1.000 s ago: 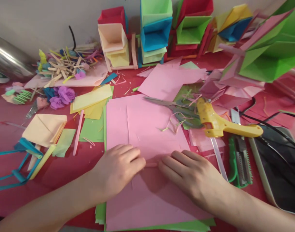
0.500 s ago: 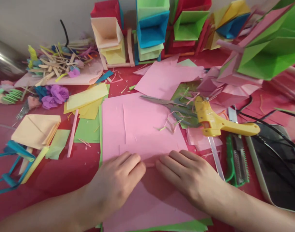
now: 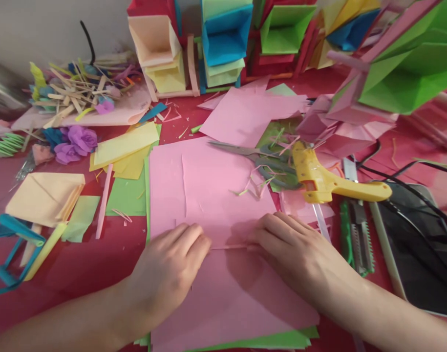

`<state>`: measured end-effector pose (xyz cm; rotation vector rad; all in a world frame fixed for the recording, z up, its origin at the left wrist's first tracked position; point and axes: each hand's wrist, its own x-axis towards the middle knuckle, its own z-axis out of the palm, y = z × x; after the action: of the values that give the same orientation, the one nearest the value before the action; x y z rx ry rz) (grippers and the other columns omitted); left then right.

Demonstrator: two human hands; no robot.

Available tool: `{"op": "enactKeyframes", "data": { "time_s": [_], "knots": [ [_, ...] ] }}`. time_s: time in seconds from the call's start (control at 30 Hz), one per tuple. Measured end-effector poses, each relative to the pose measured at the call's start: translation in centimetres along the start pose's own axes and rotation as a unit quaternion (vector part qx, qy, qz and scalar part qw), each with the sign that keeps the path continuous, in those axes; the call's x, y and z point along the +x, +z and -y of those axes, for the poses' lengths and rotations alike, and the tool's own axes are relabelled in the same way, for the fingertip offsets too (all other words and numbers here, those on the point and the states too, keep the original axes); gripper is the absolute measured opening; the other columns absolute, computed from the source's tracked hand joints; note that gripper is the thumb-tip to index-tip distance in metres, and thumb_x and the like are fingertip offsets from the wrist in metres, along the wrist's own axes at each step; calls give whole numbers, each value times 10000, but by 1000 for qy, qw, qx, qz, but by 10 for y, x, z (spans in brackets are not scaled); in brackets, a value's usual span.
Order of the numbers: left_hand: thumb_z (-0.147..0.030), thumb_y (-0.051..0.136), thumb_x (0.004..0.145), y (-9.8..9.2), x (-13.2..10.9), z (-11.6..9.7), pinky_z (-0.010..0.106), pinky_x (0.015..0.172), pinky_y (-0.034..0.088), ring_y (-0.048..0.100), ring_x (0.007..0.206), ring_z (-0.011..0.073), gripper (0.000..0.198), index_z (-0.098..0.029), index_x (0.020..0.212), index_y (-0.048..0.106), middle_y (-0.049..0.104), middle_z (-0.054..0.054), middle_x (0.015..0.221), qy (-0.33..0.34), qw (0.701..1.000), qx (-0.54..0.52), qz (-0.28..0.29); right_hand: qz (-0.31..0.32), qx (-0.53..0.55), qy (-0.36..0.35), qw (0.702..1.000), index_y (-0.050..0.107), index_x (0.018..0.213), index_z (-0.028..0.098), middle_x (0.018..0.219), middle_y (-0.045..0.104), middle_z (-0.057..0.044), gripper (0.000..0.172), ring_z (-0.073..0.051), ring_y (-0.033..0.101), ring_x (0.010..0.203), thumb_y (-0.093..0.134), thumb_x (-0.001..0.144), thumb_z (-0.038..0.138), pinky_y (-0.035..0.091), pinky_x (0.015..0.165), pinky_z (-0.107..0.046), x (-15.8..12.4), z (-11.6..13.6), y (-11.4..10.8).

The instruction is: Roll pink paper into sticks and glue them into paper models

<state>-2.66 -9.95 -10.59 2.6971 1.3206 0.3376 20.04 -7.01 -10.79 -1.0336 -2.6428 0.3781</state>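
A smaller piece of pink paper (image 3: 220,235) lies on a large pink sheet (image 3: 212,303), its near edge curled into a thin roll or fold. My left hand (image 3: 170,264) has its fingers closed on the left end of that edge. On the right end, my right hand (image 3: 294,252) is bent over it, fingertips tucked under and partly hidden. Between the hands the narrow rolled edge shows. Green sheets (image 3: 260,341) stick out beneath the pink stack. Grey-handled scissors (image 3: 256,155) rest on the stack's far right, among paper scraps.
A yellow glue gun (image 3: 322,178), a green cutter (image 3: 347,234) and a dark-screened tablet (image 3: 421,244) are on the right. Folded paper boxes (image 3: 228,36) line the back. Leftward lie a cream envelope-like fold (image 3: 45,195), purple paper flowers (image 3: 78,142) and wooden sticks (image 3: 74,95).
My right hand has shifted outward along the rolled edge, widening the space between the hands. More of the edge shows now. The whole view has moved slightly.
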Motion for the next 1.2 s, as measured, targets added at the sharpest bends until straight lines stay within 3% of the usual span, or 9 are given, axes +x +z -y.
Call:
{"op": "enactKeyframes", "data": {
  "time_s": [0.27,0.43,0.53,0.73,1.03,1.2],
  "knots": [
    [-61,379,856,-6,3,5,274,594,462,558,671,148,186,-165,854,533,574,18,738,-7,999,-43,20,6,-68,82,994,535,648,167,660,516,-41,260,-162,448,581,417,876,203,338,567,-289,9,9,-2],
    [-12,340,810,-7,2,7,283,597,474,560,706,164,249,-173,898,509,566,36,812,15,999,-22,34,-30,-106,94,989,516,676,170,613,516,-23,265,-155,432,544,397,899,249,303,550,-279,10,12,-4],
    [-26,336,799,-9,3,7,295,573,475,551,686,176,244,-171,862,521,559,42,801,30,998,-17,54,-43,-107,69,991,504,668,175,615,517,-26,299,-163,424,567,351,917,234,299,564,-288,9,10,-4],
    [-40,304,826,-11,4,6,300,588,464,540,676,178,259,-145,860,538,571,56,760,36,998,-5,45,-9,-95,-43,995,576,799,140,718,558,-65,345,-180,454,664,259,932,161,340,603,-302,3,4,-3],
    [-121,425,862,-24,5,33,255,579,390,532,654,129,134,-181,783,514,547,-5,744,15,983,-94,158,-3,-110,-67,992,601,822,121,743,584,-90,409,-186,498,657,202,911,93,378,571,-312,1,2,-10],
    [-130,439,865,-27,4,34,260,574,361,513,650,124,104,-178,790,493,524,-16,728,-11,981,-98,167,7,-107,-80,991,615,881,138,763,583,-94,409,-192,500,664,208,907,106,375,552,-312,1,3,-12]
  ]
}}
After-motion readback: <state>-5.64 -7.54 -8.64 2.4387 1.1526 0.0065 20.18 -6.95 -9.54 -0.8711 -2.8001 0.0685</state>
